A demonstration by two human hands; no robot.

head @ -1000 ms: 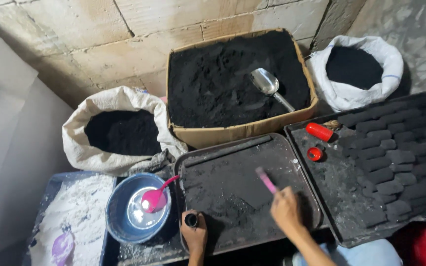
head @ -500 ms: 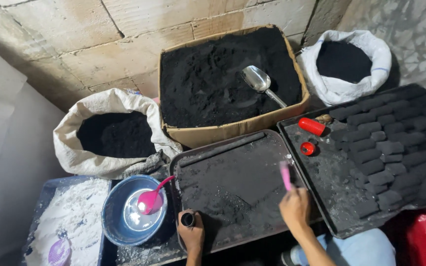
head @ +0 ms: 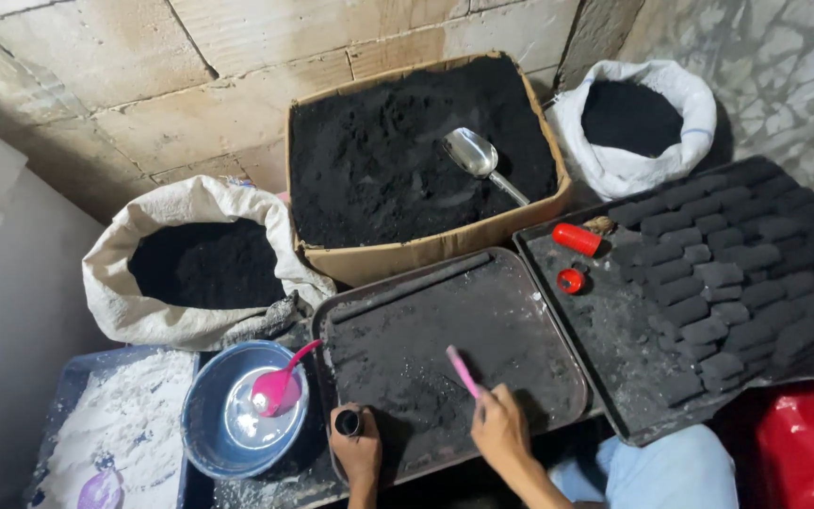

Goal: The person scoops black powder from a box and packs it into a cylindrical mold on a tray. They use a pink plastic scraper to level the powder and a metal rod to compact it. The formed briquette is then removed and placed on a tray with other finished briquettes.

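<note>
At the far left a tray of white powder (head: 115, 415) sits near the bottom edge, and a purple scoop lying in it is cut off by the edge of the picture. Next to it is a blue bowl (head: 202, 415) with a pink spoon (head: 275, 385) resting inside. Behind the bowl, a pale sack (head: 110, 287) holds black powder. The person's left hand (head: 357, 452) is closed around a small black tube (head: 346, 423), which stands up at the near left corner of the dark tray (head: 562, 353). The open top of the tube faces the camera, so what is inside is too dark to see. The right hand (head: 499, 432) is closed on a thin pink stick (head: 462, 369). The stick points up and to the left, away from the person, over the black powder on the tray. The tube is to the left of the stick's tip and closer to the person, and the left hand already has it. Behind the tray, a cardboard box (head: 426, 250) is full of black powder with a metal scoop (head: 479, 158) lying in it. To the right, a second black tray (head: 614, 320) holds rows of dark blocks (head: 727, 254), a red tube (head: 577, 238) and a red cap (head: 570, 281). A white sack (head: 647, 165) stands behind it. Something red (head: 807, 452) at the bottom right is cut off and hard to make out.
</note>
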